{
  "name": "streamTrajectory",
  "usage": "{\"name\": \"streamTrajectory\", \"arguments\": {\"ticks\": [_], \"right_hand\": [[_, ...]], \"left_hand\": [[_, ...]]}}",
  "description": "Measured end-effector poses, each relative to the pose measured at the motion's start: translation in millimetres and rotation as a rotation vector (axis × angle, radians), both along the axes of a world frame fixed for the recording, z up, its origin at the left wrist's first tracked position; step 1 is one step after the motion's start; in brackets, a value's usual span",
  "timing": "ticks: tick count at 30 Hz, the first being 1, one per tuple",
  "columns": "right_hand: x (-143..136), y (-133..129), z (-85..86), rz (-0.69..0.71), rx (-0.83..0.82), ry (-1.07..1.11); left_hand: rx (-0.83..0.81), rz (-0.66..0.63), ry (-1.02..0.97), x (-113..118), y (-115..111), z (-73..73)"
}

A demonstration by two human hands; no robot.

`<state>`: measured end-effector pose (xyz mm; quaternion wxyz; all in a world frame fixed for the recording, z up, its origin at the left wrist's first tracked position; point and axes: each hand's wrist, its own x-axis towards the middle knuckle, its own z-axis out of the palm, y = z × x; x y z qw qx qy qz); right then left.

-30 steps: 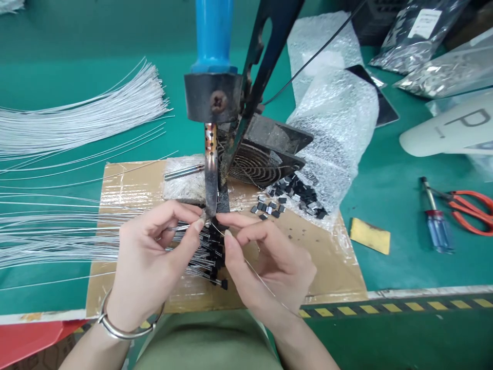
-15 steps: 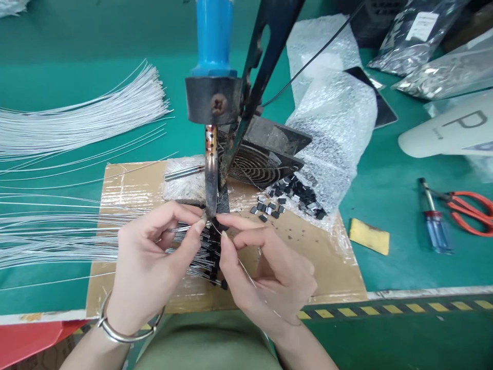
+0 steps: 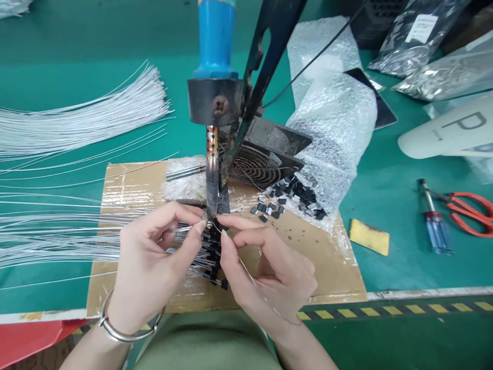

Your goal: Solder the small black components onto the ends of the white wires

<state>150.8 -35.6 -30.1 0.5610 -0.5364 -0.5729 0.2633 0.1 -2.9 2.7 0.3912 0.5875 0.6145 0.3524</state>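
Observation:
A blue-handled soldering iron (image 3: 212, 169) points straight down from a black bracket, its tip between my two hands. My left hand (image 3: 157, 257) pinches a thin white wire just left of the tip. My right hand (image 3: 269, 267) is closed on a thin solder wire (image 3: 246, 271), which runs up to the tip and back over the palm. Beneath my hands, several white wires (image 3: 57, 241) end at a row of small black connectors (image 3: 213, 257). My fingertips partly hide the joint at the tip.
Cardboard (image 3: 331, 267) lies under the work. Behind are a fan (image 3: 262, 164) and bubble wrap (image 3: 331, 113), with loose black pieces (image 3: 300, 195) near it. A wire bundle (image 3: 96, 118) lies left; a yellow sponge (image 3: 370, 237), screwdriver (image 3: 437, 226) and red-handled pliers (image 3: 468, 210) lie right.
The view has shifted very slightly. Both hands keep the same grips at the iron's tip.

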Motion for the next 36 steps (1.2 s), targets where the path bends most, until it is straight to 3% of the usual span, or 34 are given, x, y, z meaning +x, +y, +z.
{"name": "streamTrajectory", "arguments": {"ticks": [24,36], "right_hand": [[-0.9,-0.3,-3.1,-0.011,0.025,0.021],[0.3,-2.6,-7.4,0.007,-0.033,0.075]], "left_hand": [[0.006,-0.012,-0.009,1.8,0.4,1.2],[0.001,-0.038,0.055,-2.3,0.3,-6.2]]}}
